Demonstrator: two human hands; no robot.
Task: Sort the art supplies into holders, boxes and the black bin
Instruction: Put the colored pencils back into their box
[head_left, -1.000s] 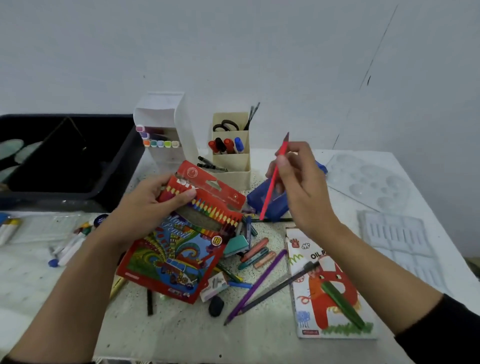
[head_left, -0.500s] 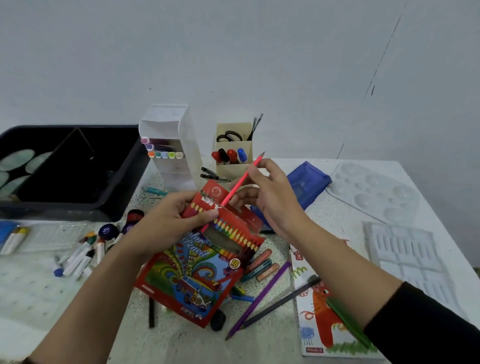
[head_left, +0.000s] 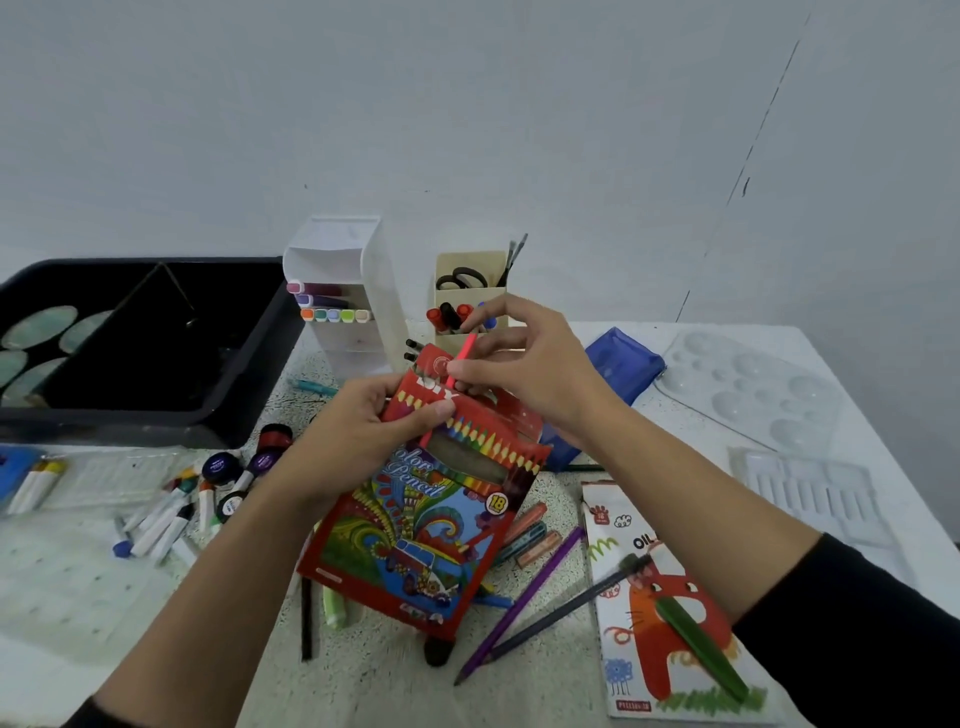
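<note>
Head view: colour pencil box (head_left: 415, 519) is lifted off the desk (head_left: 384, 686) and tilted, its open top end turned toward the right grip (head_left: 530, 374). I judge this makes a mouth for feeding a pencil in. Left grip (head_left: 358, 436) is curled round the box's upper part, thumb across the printed front and fingers behind, steadying it. Right grip pinches 1 red pencil (head_left: 464, 358) between thumb and fingertips, the other fingers loosely spread. The pencil's lower end sits at the box's flap opening, and its upper end points up toward the beige holder (head_left: 470, 262). Whether the tip is already inside is hidden by the flap. Loose pencils, among them 1 purple pencil (head_left: 519, 605), lie on the desk below the box, close by for a next pick. Black bin (head_left: 130, 423) stands at the far left, well apart from both grips.
</note>
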